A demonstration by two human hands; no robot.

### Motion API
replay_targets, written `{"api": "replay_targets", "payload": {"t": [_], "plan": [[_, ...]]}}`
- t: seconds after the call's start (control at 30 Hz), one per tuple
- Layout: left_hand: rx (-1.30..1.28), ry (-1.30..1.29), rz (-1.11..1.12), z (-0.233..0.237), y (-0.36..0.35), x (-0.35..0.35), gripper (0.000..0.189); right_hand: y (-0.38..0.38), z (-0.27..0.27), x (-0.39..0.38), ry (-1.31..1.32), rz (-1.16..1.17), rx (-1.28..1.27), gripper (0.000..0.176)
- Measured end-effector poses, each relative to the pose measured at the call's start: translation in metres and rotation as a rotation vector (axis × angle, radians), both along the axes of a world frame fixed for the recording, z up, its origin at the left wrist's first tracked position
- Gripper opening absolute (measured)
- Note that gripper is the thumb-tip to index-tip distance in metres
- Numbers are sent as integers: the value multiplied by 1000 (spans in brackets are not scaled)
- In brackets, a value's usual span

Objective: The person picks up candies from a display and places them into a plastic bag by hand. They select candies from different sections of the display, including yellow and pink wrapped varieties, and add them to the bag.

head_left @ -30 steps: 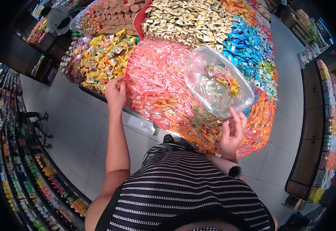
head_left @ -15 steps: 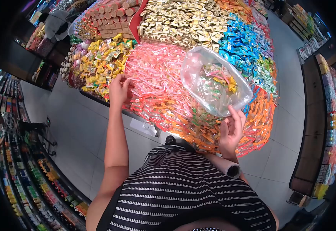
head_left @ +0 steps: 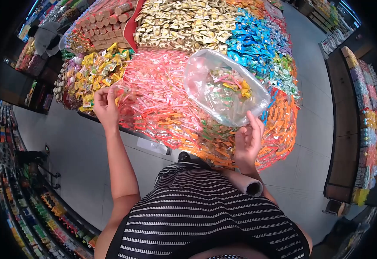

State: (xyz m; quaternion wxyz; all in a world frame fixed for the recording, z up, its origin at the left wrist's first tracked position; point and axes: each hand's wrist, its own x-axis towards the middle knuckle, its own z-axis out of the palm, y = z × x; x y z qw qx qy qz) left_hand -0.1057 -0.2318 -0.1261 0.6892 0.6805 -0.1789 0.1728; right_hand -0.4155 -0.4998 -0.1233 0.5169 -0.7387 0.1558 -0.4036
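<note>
My left hand (head_left: 106, 105) is over the front left of the candy display, between the yellow-wrapped candies (head_left: 95, 71) and the pink-wrapped candies (head_left: 160, 73). Its fingers are closed in a pinch, with a small clear-wrapped candy (head_left: 122, 90) at their tips. An open clear plastic bag (head_left: 197, 80) lies on the display, holding a few yellow and pink wrapped candies (head_left: 242, 88). My right hand (head_left: 249, 140) is at the bag's near rim, fingers curled against its edge; how firmly it grips is partly hidden. Orange-wrapped candies (head_left: 279, 123) are beneath and beside it.
A whitish roll (head_left: 251, 188) rests by my right forearm. Blue-wrapped (head_left: 251, 41) and gold-wrapped candies (head_left: 184, 26) fill the back sections. Shelves of goods stand at left (head_left: 33, 203) and right (head_left: 344, 129). A person in a cap (head_left: 46, 36) is at the far left.
My left hand has drawn back left from the pink candies, a small candy now showing at its fingertips. The whole view has shifted slightly; the bag and my right hand look much the same.
</note>
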Motion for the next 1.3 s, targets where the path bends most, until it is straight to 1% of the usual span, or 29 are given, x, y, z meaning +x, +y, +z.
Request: {"api": "replay_targets", "payload": {"t": [0.07,0.1,0.13,0.2,0.27,0.33,0.4,0.47,0.5,0.53,0.6,0.67,0.7,0.73,0.77,0.83,0.9,0.93,1.0,1.13,1.2,1.23,1.3], "plan": [[-16,-35,-57,20,-12,-19,8,1,2,2,-25,15,15,66],[9,-24,-121,23,-14,-25,10,0,1,4,-54,29,33,72],[2,-21,-131,32,-24,-36,10,1,0,4,-51,19,26,72],[-125,-27,-373,48,-52,-68,18,2,-1,7,-95,47,89,76],[-40,-38,-477,56,-77,-94,29,1,-1,8,-112,49,96,78],[-120,13,-617,73,-108,-123,24,1,-1,7,-112,68,105,78],[204,-203,-671,62,-128,-118,26,1,0,7,-110,67,69,78],[401,-431,-592,90,-153,-128,24,1,1,7,-109,65,33,78],[398,-436,-591,87,-168,-127,24,1,2,7,-102,61,5,78],[446,-409,-553,78,-182,-124,24,1,3,6,-95,60,-22,78],[492,-389,-509,65,-206,-117,24,3,5,4,-77,60,-16,77],[513,-417,-408,56,-225,-113,20,1,6,3,-57,55,-7,77],[500,-360,-439,55,-232,-113,18,-1,6,2,-21,32,-98,76],[500,-363,-443,47,-237,-110,18,-1,5,1,17,9,-187,76],[538,-380,-481,38,-242,-107,19,-1,6,1,17,5,-186,76],[577,-397,-522,34,-244,-105,21,0,7,1,12,19,-106,75],[687,-445,-460,32,-242,-105,22,0,9,1,10,20,-111,75],[690,-444,-462,32,-240,-103,22,0,9,1,9,23,-118,75],[816,-403,-532,33,-237,-98,23,0,6,2,16,20,-118,75],[897,-366,-582,40,-230,-97,21,0,7,4,4,23,-114,74],[909,-545,-523,40,-224,-100,24,1,8,4,-6,27,-93,74],[908,-542,-524,42,-219,-104,24,2,8,4,-18,31,-70,74],[811,-642,-472,50,-203,-118,29,3,8,3,-24,34,-70,74]]}}
